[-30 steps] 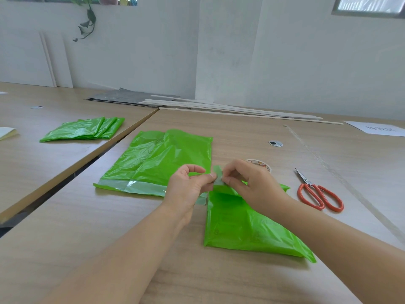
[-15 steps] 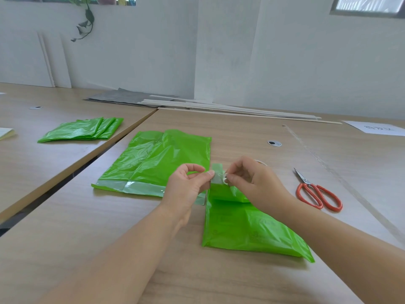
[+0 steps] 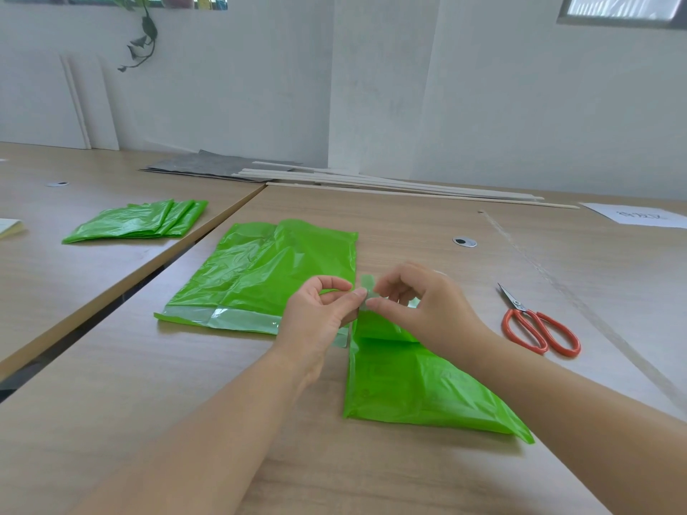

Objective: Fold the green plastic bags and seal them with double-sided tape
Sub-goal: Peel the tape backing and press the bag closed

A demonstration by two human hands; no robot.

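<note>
far left of the frame, a stack of folded green bags (image 3: 137, 223) lies on the neighbouring tabletop (image 3: 55, 284), across a dark gap from the main tabletop (image 3: 148, 395). up in the top left corner a vine (image 3: 143, 35) trails down the white wall. moving in, left of centre, a flat green bag (image 3: 267, 269) is spread out, with a pale glossy flap along its near edge.

now the centre, and here's the action. the left hand (image 3: 319, 317) is raised off the tabletop, thumb and forefinger pinching one side of a small pale strip of tape (image 3: 368, 288), the other fingers curled in. just beside it, the right hand (image 3: 423, 306) pinches the same strip from the other side (the fingertips of both hands nearly meet on it). the strip stands roughly upright between them, above the far end of a folded green bag (image 3: 409, 388). that bag lies below and right of centre, partly under the right wrist, its near corner pointing to the lower right.

along the back, long pale slats (image 3: 390, 184) lie by the wall. right of the hands a round grommet (image 3: 464, 241) sits in the tabletop. then orange-handled scissors (image 3: 539, 328), blades together, apart from the bag. at the far right edge, a white sheet of paper (image 3: 639, 215).
</note>
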